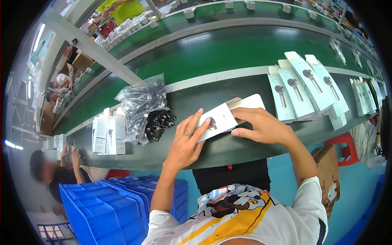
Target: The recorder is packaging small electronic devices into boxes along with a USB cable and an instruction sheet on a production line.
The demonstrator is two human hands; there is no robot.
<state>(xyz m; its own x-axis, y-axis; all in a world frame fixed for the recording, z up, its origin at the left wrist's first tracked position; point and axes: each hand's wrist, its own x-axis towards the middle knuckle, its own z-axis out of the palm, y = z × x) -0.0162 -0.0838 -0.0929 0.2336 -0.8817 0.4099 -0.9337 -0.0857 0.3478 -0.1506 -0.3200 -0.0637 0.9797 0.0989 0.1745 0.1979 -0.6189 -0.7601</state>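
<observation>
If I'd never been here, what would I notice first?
Probably the pale, rectangular cardboard box mid-picture, with the person's bare left hand on it and bare right hand at its open end. Next, the clear plastic bag of thin black cables to their left. Then the blue plastic crates at the lower left.

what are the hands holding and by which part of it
A box: the left hand holds its left end; the right hand is at the open right end, its grip unclear.
</observation>
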